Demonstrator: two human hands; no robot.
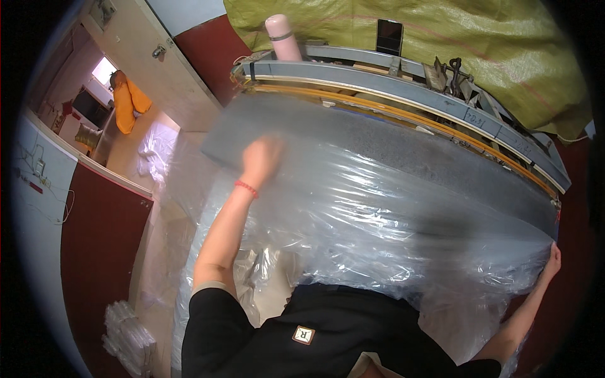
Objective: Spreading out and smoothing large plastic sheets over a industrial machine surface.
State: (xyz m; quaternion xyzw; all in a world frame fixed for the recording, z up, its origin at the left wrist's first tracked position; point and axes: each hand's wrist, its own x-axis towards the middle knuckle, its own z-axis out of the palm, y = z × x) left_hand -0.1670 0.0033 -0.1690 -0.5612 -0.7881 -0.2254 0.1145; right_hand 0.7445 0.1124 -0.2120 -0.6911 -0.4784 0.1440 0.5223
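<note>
Clear plastic film (359, 214) drapes across the near side of a dark grey worktop (328, 123) and hangs below its front edge toward me. At the worktop's right end, my right hand (553, 259) has its fingers bent closed on the film's edge. Over the worktop's left part, my left hand (263, 157) is blurred and looks loosely curled; whether it has hold of any film, I cannot tell.

The thin, creased, glossy film should prove light, limp, slippery and quick to tear or cling, best taken by its edges near the worktop's corners, in a broad pinch. Beyond the worktop, the grey metal rail (353, 77) bears dark handwritten marks; on the worktop's near side, my black shirt (353, 327) shows a small square emblem. The film shows no legible label.
</note>
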